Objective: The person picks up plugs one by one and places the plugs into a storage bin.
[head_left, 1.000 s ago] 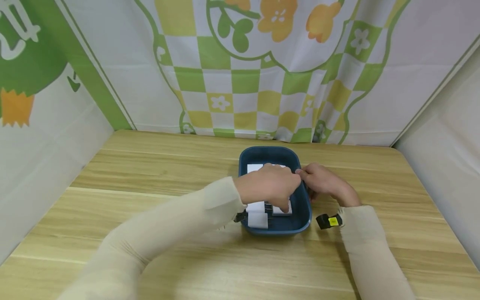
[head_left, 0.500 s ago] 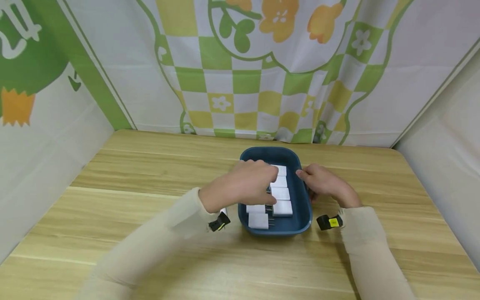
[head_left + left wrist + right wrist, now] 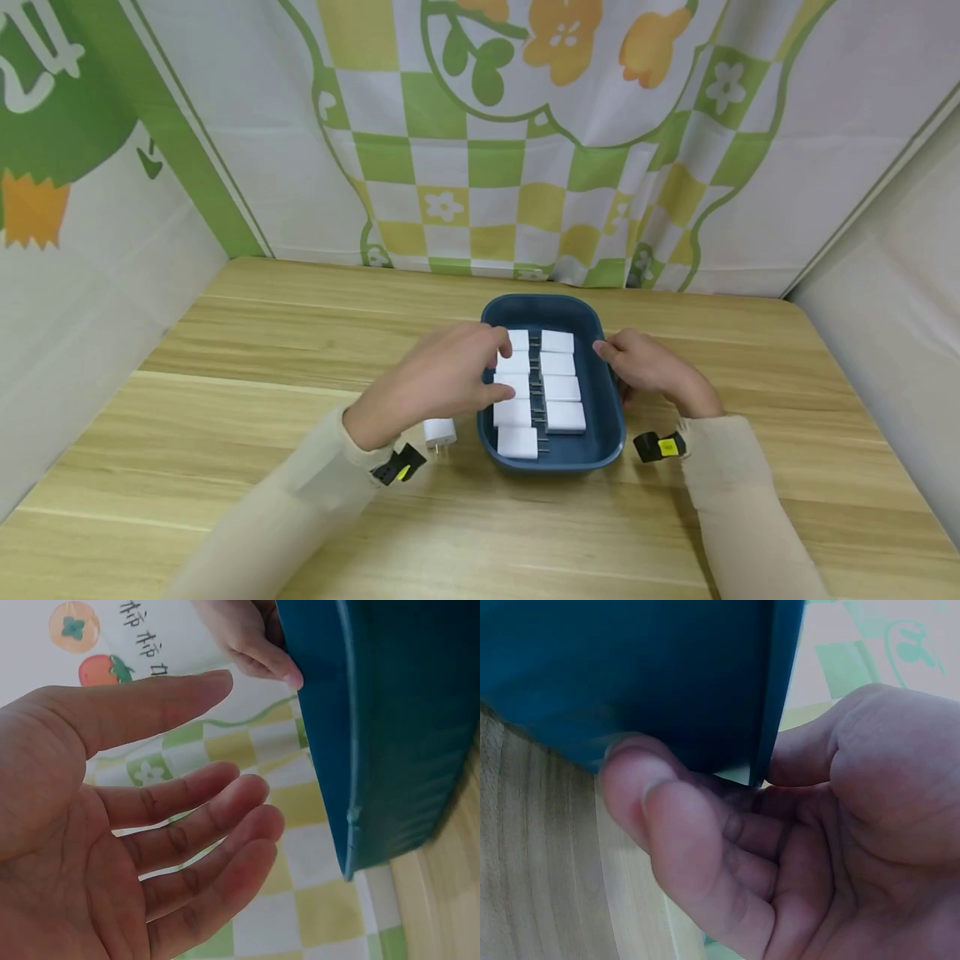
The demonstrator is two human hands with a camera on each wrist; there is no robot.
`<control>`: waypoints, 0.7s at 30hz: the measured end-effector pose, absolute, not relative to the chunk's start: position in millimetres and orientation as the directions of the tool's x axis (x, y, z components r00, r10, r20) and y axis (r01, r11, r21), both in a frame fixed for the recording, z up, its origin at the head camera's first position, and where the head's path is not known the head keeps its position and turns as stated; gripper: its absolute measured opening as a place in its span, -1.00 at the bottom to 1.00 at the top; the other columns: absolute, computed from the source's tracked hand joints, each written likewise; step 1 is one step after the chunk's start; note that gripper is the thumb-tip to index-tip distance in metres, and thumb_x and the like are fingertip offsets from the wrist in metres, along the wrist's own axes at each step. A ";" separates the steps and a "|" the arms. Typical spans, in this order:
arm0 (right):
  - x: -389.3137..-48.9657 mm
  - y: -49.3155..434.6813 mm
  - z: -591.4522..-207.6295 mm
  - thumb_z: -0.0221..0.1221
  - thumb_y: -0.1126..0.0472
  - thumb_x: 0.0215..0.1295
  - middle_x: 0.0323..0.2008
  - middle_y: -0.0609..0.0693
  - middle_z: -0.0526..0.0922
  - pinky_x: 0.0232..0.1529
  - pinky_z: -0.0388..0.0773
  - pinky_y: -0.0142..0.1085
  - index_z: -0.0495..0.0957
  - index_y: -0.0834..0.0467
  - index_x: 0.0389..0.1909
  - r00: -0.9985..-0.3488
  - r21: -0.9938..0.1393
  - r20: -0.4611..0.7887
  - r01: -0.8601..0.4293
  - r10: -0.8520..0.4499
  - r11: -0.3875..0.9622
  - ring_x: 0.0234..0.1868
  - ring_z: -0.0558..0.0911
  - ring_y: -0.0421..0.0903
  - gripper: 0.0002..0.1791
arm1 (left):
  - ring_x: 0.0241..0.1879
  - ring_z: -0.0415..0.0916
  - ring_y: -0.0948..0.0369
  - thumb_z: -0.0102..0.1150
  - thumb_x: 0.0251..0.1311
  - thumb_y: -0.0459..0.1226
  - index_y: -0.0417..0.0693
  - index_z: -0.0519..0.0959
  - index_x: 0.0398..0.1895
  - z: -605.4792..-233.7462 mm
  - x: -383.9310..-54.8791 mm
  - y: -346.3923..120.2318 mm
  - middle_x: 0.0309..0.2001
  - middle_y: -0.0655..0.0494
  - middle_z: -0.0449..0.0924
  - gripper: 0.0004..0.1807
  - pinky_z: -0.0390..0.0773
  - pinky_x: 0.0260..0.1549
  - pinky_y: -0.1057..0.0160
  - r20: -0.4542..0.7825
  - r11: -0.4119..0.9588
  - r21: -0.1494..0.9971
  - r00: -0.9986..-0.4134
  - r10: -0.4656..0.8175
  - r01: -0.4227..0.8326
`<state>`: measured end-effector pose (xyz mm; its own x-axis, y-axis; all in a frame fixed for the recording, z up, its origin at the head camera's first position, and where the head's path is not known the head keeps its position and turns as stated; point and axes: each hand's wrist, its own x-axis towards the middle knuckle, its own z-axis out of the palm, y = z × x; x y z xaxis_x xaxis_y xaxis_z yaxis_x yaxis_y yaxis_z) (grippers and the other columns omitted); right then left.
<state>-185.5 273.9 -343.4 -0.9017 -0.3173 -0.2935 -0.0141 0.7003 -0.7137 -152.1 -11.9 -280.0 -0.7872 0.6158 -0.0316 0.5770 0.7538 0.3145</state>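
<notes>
A dark blue plastic tub (image 3: 551,457) stands on the table. Inside it, white plug-in chargers (image 3: 561,389) lie in two columns, with the prongs pointing toward the middle. My right hand (image 3: 652,367) grips the tub's right rim, thumb over the edge and fingers curled beneath against the outer wall in the right wrist view. My left hand (image 3: 438,375) hovers over the tub's left rim with nothing in it; the left wrist view shows its fingers (image 3: 225,817) spread and relaxed. Under the left hand, another white charger (image 3: 439,432) lies on the table, left of the tub.
The wooden table (image 3: 300,333) runs back to a checked, flower-printed curtain (image 3: 480,183). Fabric walls close in the left and right sides. A black strap with a yellow tag (image 3: 660,446) sits at the right wrist, and a similar one (image 3: 399,464) at the left.
My left hand has drawn back leftward from over the right column of chargers to the left rim, uncovering both columns and the charger on the table. The right hand has stayed at the rim.
</notes>
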 end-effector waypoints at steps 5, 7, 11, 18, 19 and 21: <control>-185.1 273.5 -344.1 -0.19 0.17 0.66 -0.58 0.08 0.62 -0.54 0.65 -0.14 0.59 0.45 -0.14 -0.904 -0.716 -0.291 -0.013 -0.315 0.698 -0.63 0.63 -0.04 -0.52 | -0.20 0.54 0.17 0.48 0.15 -0.11 -0.11 0.62 0.00 -288.0 -149.6 -23.7 -0.13 0.06 0.64 -0.57 0.56 -0.26 0.17 0.034 0.756 0.360 -0.817 0.576 0.547; -185.1 273.6 -344.1 -0.19 0.17 0.66 -0.59 0.08 0.62 -0.54 0.65 -0.15 0.59 0.45 -0.14 -0.904 -0.716 -0.290 -0.014 -0.316 0.698 -0.63 0.62 -0.04 -0.52 | -0.19 0.53 0.16 0.49 0.14 -0.12 -0.12 0.62 -0.01 -290.9 -149.4 -27.6 -0.13 0.05 0.61 -0.58 0.56 -0.25 0.16 0.052 0.754 0.375 -0.824 0.564 0.540; -184.7 273.5 -344.1 -0.19 0.17 0.66 -0.58 0.07 0.62 -0.55 0.65 -0.15 0.60 0.46 -0.14 -0.902 -0.718 -0.290 -0.015 -0.319 0.696 -0.63 0.62 -0.04 -0.51 | -0.19 0.51 0.14 0.48 0.14 -0.13 -0.13 0.61 -0.04 -295.2 -150.8 -36.8 -0.13 0.04 0.57 -0.59 0.56 -0.27 0.14 0.037 0.756 0.388 -0.829 0.558 0.527; -185.3 273.9 -345.1 -0.19 0.16 0.67 -0.56 0.08 0.64 -0.55 0.65 -0.14 0.60 0.46 -0.12 -0.902 -0.720 -0.288 -0.018 -0.322 0.694 -0.62 0.63 -0.03 -0.51 | -0.25 0.50 0.14 0.50 0.11 -0.17 -0.18 0.62 -0.09 -299.2 -157.1 -53.8 -0.16 0.03 0.60 -0.61 0.56 -0.30 0.11 -0.121 0.791 0.348 -0.813 0.570 0.503; -185.4 274.1 -345.1 -0.19 0.16 0.67 -0.56 0.08 0.64 -0.55 0.65 -0.14 0.60 0.46 -0.12 -0.902 -0.719 -0.287 -0.020 -0.323 0.694 -0.62 0.63 -0.03 -0.51 | -0.25 0.50 0.14 0.51 0.09 -0.18 -0.18 0.62 -0.10 -300.2 -157.9 -54.9 -0.14 0.02 0.61 -0.61 0.56 -0.30 0.10 -0.161 0.800 0.336 -0.807 0.568 0.497; -185.8 274.5 -344.9 -0.19 0.15 0.67 -0.56 0.08 0.64 -0.54 0.65 -0.14 0.60 0.46 -0.12 -0.901 -0.718 -0.287 -0.023 -0.326 0.696 -0.62 0.64 -0.03 -0.51 | -0.21 0.52 0.13 0.54 0.06 -0.20 -0.19 0.63 -0.08 -302.4 -158.7 -56.1 -0.08 -0.01 0.63 -0.59 0.58 -0.27 0.07 -0.239 0.818 0.311 -0.793 0.561 0.484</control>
